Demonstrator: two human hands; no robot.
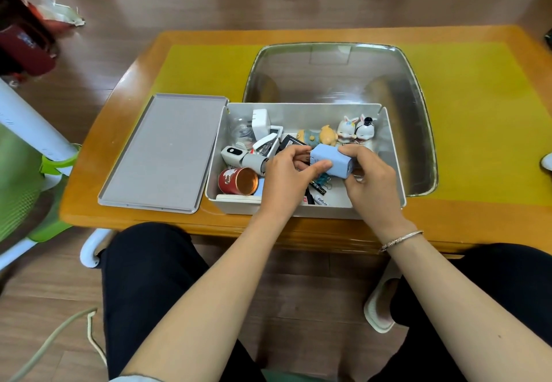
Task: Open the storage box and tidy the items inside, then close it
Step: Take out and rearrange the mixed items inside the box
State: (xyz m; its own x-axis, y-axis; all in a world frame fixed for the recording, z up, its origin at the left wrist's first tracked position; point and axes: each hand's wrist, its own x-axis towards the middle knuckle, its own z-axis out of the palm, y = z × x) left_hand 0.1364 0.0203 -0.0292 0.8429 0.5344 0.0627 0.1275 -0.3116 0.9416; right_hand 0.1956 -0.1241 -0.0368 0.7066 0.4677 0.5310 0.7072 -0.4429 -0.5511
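One lid (161,151), off and lying flat on the tabletop (89,178), touching the left side of the storage box (236,205). Stiff, flat and probably light; best taken by its long edges for the closing step.

One storage box, open, crowded with small things. At the box's left end: one red tin cup (237,181) on its side, one grey-and-white handheld gadget (239,156) just behind it, one white plug-like block (260,121) upright in the back-left corner, and one white stapler-like piece (265,145) beside that. Mostly hard plastic and metal, likely light and safe under a firm pinch. The tin cup is probably prone to rolling.

Over the middle of the box: one pale blue block (328,162), held up between two hands. Left hand (283,178) with thumb and fingers pinching its left end; right hand (370,178) with fingers curled round its right end. Seemingly rigid, smooth, perhaps a little slippery, and small enough for one hand, with the flat faces the sensible grip.

Beneath it, on the box floor: binder clips (324,180) and pen-like bits, partly hidden, count unclear.

At the box's back-right: three figurines, one doll (319,136) lying down and two rabbit-eared figures (346,127) upright side by side. Likely brittle, the ears especially; better lifted by the body.

Behind the box, touching it or nearly so: one shiny metal tray (337,71).
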